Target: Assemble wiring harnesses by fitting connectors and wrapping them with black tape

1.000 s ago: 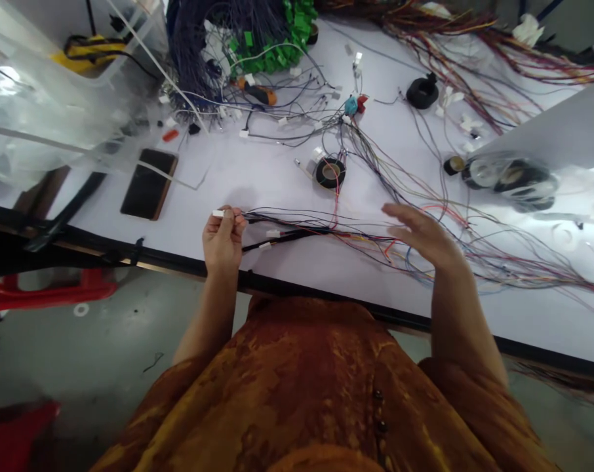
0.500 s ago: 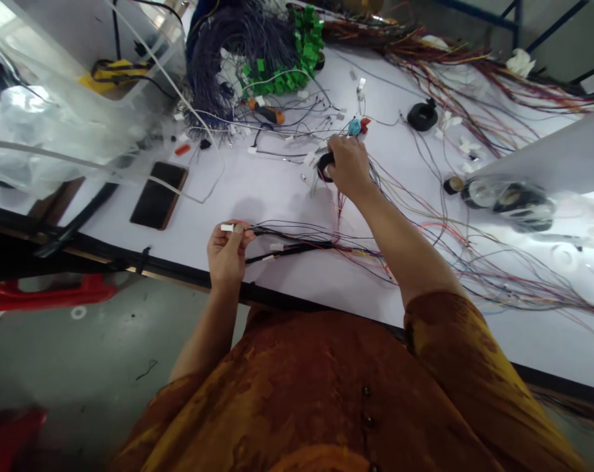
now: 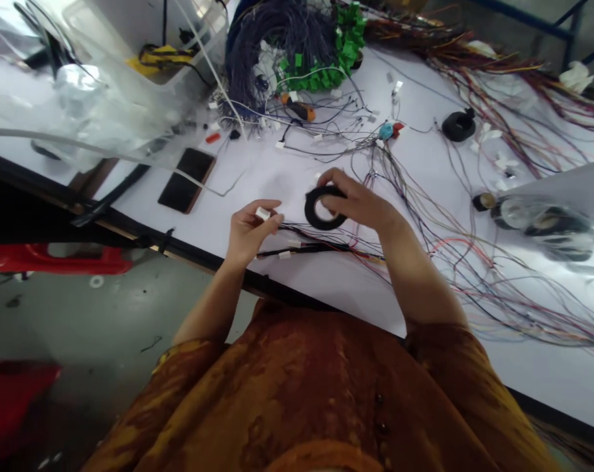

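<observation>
Working from the left, we find a red plastic object (image 3: pixel 56 259) at 9 o'clock, below the table edge, with too little in view to identify. Toward 10 o'clock, a clear plastic bin (image 3: pixel 105 85) sits on the white worktable (image 3: pixel 547 387), and glare and blur hide most of its contents. A dark smartphone (image 3: pixel 186 180) lies just beside it. At the centre, our left hand (image 3: pixel 250 231) has its thumb and fingertips pressed together on a small white connector (image 3: pixel 263 214), which is partly hidden between them. Just below both hands, at 6 o'clock from them, lies a black-sleeved wire harness (image 3: pixel 316 249). Our right hand (image 3: pixel 358 204) has its fingers clamped over a roll of black electrical tape (image 3: pixel 311 213), covering part of the ring, so we cannot see the thumb clearly. At 12 o'clock, a dark purple wire bundle (image 3: pixel 277 46) is cut off by the top edge, beside green connectors (image 3: pixel 339 65) and an orange-handled screwdriver (image 3: pixel 297 110). Further right, a second black tape roll (image 3: pixel 459 126) sits at 1 o'clock, loose coloured wires (image 3: pixel 474 288) spread toward 3 o'clock, and a plastic-wrapped object (image 3: pixel 537 223) is too blurred to make out.
</observation>
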`<state>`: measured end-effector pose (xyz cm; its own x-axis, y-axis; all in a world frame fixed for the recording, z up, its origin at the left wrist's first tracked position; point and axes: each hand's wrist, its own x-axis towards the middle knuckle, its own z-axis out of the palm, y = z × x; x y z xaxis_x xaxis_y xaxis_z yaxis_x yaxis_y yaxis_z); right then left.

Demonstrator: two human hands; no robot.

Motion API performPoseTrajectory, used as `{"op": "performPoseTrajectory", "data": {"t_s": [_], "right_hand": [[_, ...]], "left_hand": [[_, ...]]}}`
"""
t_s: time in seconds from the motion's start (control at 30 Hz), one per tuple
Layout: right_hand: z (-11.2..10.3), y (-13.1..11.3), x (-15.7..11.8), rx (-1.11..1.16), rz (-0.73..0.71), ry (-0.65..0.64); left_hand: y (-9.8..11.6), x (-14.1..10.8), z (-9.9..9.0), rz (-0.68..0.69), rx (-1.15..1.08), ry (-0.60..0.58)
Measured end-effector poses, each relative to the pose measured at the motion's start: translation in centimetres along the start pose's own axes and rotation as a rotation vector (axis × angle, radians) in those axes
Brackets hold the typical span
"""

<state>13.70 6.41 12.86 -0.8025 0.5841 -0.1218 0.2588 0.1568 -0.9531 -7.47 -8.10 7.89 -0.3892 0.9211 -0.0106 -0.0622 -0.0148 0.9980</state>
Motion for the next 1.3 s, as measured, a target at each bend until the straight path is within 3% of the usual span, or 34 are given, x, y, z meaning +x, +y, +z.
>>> {"op": "performPoseTrajectory", "data": {"t_s": [0.07,0.17,0.3,0.5,0.6,0.73,0.9,1.07,1.13,1.3], "right_hand": [[1.8,-0.5,-0.1,0.050,-0.037,-0.104],[3.1,-0.7,-0.1,0.090,-0.063,-0.162],[3.7,-0.5,-0.7,0.158,0.002,-0.190],[4.9,0.6,-0.9,0.631,0.190,0.036],[5.4,0.8,0.0,0.713,0.229,0.095],[5.6,0.4,1.6,0.707,0.274,0.111],[5.3,-1.0,3.3,0.646,0.318,0.073],[5.8,-2.4,3.0,0.524,0.356,0.014],[7.2,-2.3,1.6,0.406,0.254,0.057],[11.9,-1.2,-3.0,-0.200,-0.152,0.165]], "left_hand": [[0.8,0.1,0.0,0.047,0.081,-0.063],[1.2,0.1,0.1,0.118,0.186,-0.118],[0.2,0.0,0.0,0.126,0.173,-0.033],[-0.8,0.5,-0.8,-0.183,-0.358,-0.104],[-0.5,0.7,-1.2,-0.196,-0.412,-0.033],[-0.1,0.9,-1.6,-0.156,-0.366,-0.035],[-0.4,1.6,-2.8,-0.070,-0.193,-0.104],[0.1,2.3,-3.2,-0.118,-0.134,-0.157],[0.3,2.5,-3.1,-0.164,-0.159,-0.119],[0.9,2.6,-3.0,-0.323,-0.212,-0.063]]}}
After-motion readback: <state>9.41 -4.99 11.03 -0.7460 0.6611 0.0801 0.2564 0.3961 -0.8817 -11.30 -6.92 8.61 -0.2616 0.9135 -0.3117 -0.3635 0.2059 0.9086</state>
